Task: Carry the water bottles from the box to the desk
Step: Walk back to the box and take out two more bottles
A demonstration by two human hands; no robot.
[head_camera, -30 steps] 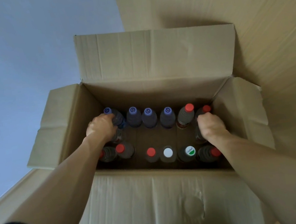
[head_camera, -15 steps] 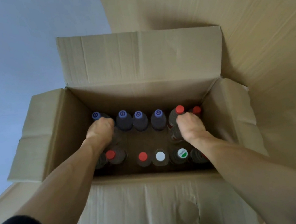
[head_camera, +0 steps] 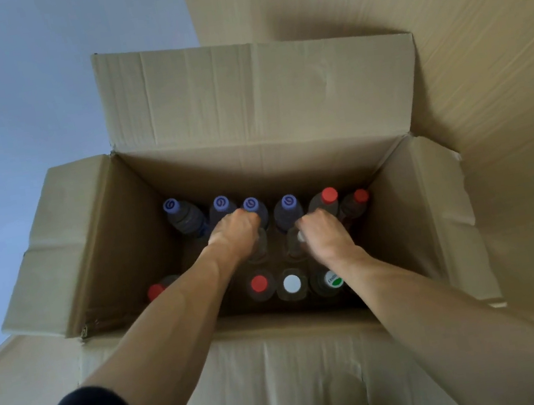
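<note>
Floor: pale tan wood-look flooring (head_camera: pixel 487 65) on the right and behind the box; a grey-blue surface (head_camera: pixel 1 103) fills the upper left.
Cardboard box (head_camera: pixel 284 373): open, all four flaps folded outward; the far flap (head_camera: pixel 255 89) stands up behind the opening and the side flaps splay left and right.
Far row: four purple-capped bottles (head_camera: pixel 288 201) upright along the back wall, then two red-capped bottles (head_camera: pixel 329 195) toward the right corner.
Near row: a red-capped bottle (head_camera: pixel 259 283), a white-capped bottle (head_camera: pixel 292 283) and a green-and-white-capped bottle (head_camera: pixel 332 279) side by side; another red cap (head_camera: pixel 155 292) sits in the near left corner.
Open room: a bare strip of box floor runs between the two rows, with more space at the left wall.
Left hand (head_camera: pixel 234 238): down in the middle of the box with fingers curled; they appear to hold a clear bottle (head_camera: pixel 258 248) below, though the grip is hidden.
Right hand (head_camera: pixel 324 233): curled beside it over a second clear bottle (head_camera: pixel 294 245); the hold is likewise unclear.
Writing: a swirl mark on each purple cap; the print on the green-and-white cap is too small to read.
</note>
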